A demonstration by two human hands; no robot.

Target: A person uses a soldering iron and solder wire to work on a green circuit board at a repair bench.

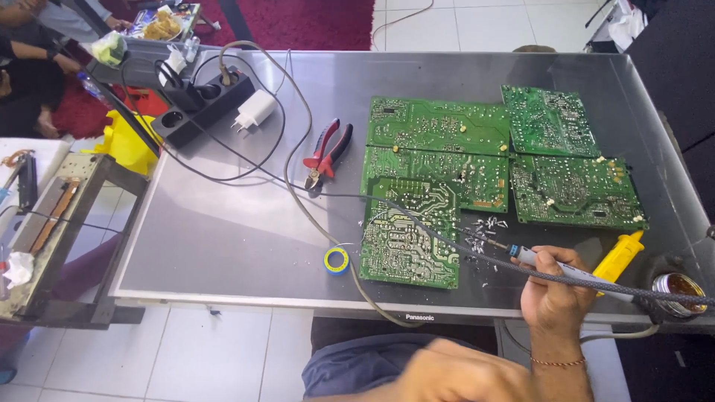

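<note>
Left of the nearest circuit board [410, 231] lie a tape roll [336, 260] and red pliers [325, 154] on the tabletop [223, 223]. Below it, the blurred left hand [454, 372]; grip unclear. Right of it, the right hand [555, 294] grasps a soldering iron [521, 257], tip beside the board's edge.

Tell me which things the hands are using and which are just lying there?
In use: soldering iron held by the right hand; nearest green circuit board; blurred left hand holds nothing visible.

Lying about: red pliers, tape roll, power strip, white charger, yellow pump tool, tin.
</note>
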